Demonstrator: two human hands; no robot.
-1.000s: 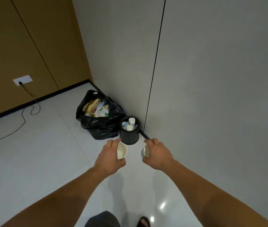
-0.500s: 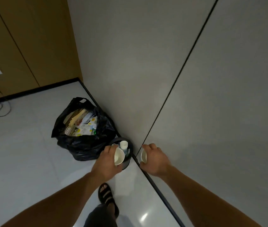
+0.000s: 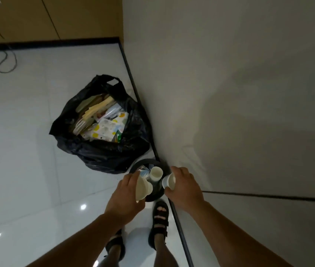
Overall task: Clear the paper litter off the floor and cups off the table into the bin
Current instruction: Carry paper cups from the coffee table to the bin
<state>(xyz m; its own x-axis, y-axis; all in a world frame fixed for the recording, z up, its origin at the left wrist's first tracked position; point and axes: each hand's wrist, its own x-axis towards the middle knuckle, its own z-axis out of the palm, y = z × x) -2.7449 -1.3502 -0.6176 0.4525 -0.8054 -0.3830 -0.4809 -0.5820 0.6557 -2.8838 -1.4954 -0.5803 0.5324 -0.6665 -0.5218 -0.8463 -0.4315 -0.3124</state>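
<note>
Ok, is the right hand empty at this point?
No, the right hand grips a paper cup, held on its side close by the black bin.

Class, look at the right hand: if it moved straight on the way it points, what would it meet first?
Likely the white cup standing in the black bin; the right hand may be higher, depth is unclear.
</note>
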